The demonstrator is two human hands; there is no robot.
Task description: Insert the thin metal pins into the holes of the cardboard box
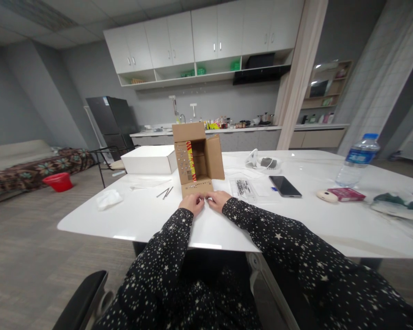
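An open cardboard box (213,158) stands on the table with its flaps spread and its inside facing me. A red and yellow strip (190,160) runs down its left flap, and small shiny dots are scattered there and along the front flap (192,187). My left hand (192,203) is closed at the near edge of that front flap. Close beside it, my right hand (219,200) has its fingers pinched together at the flap's right corner. Whatever is between the right fingertips is too small to make out.
Left of the box lie a white box (147,160), metal nails (165,192) and a crumpled tissue (109,199). Rightward are a clear case (249,190) of small dark parts, a phone (285,186), a red packet (351,194) and a water bottle (358,158).
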